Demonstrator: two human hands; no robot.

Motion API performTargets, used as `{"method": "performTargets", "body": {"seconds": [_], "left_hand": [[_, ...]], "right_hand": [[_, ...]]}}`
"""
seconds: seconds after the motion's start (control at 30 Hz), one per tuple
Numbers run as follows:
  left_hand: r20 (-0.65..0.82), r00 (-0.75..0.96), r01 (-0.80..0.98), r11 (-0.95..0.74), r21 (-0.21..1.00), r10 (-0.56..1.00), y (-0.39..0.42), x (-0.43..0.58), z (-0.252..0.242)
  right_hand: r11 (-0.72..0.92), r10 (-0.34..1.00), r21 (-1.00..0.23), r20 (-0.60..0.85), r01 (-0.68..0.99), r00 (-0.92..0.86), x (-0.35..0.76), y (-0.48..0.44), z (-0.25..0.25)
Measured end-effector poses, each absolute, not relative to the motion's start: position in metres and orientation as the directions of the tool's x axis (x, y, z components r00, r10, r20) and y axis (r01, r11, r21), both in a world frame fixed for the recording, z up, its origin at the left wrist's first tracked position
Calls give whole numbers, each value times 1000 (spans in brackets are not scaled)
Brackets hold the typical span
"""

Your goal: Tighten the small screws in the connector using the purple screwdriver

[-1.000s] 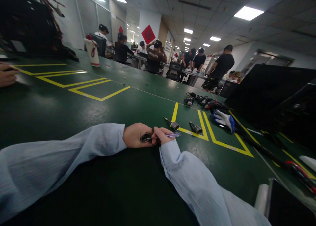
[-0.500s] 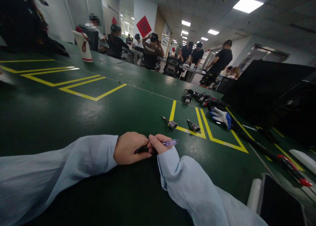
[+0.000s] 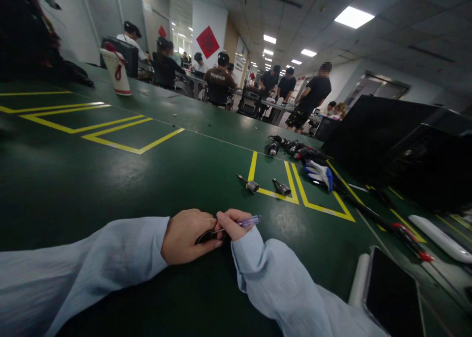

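My right hand (image 3: 234, 224) is closed on a small screwdriver (image 3: 250, 221) with a clear purple handle. Its thin shaft points left toward a dark, curved object (image 3: 205, 237), which sits between the thumb and fingers of my left hand (image 3: 190, 236). What that dark object is, I cannot make out, as my fingers hide most of it. Both hands are close together, low over the green tabletop (image 3: 206, 189). Beyond them lie two metal socket bits, a left one (image 3: 252, 186) with a long thin shank and a right one (image 3: 282, 188).
Yellow tape outlines (image 3: 328, 210) mark the table. Farther right lie a blue-and-white glove (image 3: 319, 175), dark tools with metal chucks (image 3: 273, 149), a red-and-black handled tool (image 3: 411, 241) and a dark-screened device (image 3: 393, 293). A white cup (image 3: 117, 74) stands back left. Several people work behind.
The view has shifted slightly, so hands and table items sit a little left and the hands lower. Both hands keep their hold. A person in the background has lowered their arms from their head.
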State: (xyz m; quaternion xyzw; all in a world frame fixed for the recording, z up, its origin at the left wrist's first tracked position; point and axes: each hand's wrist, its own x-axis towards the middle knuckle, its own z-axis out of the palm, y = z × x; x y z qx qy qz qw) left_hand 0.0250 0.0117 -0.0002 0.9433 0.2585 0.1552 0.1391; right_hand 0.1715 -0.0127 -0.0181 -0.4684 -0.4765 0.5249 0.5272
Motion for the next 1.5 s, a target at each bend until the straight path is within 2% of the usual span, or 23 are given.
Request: {"method": "performTargets", "body": {"seconds": [0.57, 0.9, 1.5], "left_hand": [[279, 812, 412, -842, 348, 513, 2, 18, -1], [274, 806, 395, -822, 411, 524, 11, 14, 1], [251, 836, 394, -852, 346, 489, -2, 7, -1]], "right_hand": [[101, 995, -995, 101, 11, -23, 171, -17, -20], [109, 991, -989, 100, 99, -90, 172, -8, -23], [117, 992, -992, 115, 35, -60, 163, -20, -19]]}}
